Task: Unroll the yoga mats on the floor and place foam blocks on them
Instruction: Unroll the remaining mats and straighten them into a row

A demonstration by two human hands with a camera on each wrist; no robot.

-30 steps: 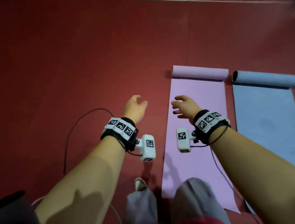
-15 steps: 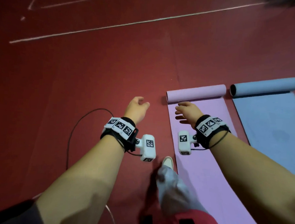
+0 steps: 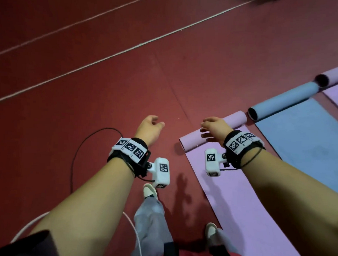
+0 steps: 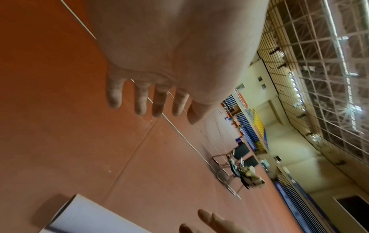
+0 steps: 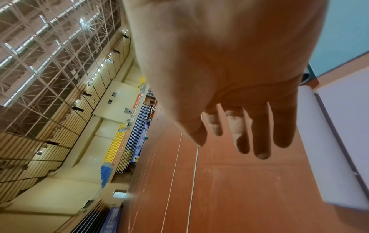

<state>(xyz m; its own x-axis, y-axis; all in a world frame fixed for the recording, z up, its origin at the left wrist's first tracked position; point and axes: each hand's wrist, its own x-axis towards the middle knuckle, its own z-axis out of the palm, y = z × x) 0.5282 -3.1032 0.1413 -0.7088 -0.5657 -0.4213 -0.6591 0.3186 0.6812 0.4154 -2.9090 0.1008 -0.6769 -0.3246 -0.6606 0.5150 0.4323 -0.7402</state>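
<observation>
A partly unrolled pink yoga mat (image 3: 229, 188) lies on the red floor, its rolled end (image 3: 236, 119) still a tube at the far side. Beside it on the right is a blue mat (image 3: 307, 137) with its own roll (image 3: 281, 101), and a second pink mat's roll (image 3: 337, 75) shows at the far right. My right hand (image 3: 214, 126) hovers over the pink roll (image 5: 327, 141) with its fingers (image 5: 261, 141) straight, holding nothing. My left hand (image 3: 150, 127) hangs over bare floor left of the mat, its fingers (image 4: 141, 100) relaxed and empty. No foam blocks are in view.
White court lines (image 3: 129, 48) cross the red floor ahead. A black cable (image 3: 76, 152) and a white cable (image 3: 134, 232) loop on the floor near my feet (image 3: 150, 191). Folding chairs (image 4: 239, 165) stand far off in the hall.
The view has swung left and I have stepped forward. The pink roll now lies under my right hand, and a second pink mat has come into view at the far right.
</observation>
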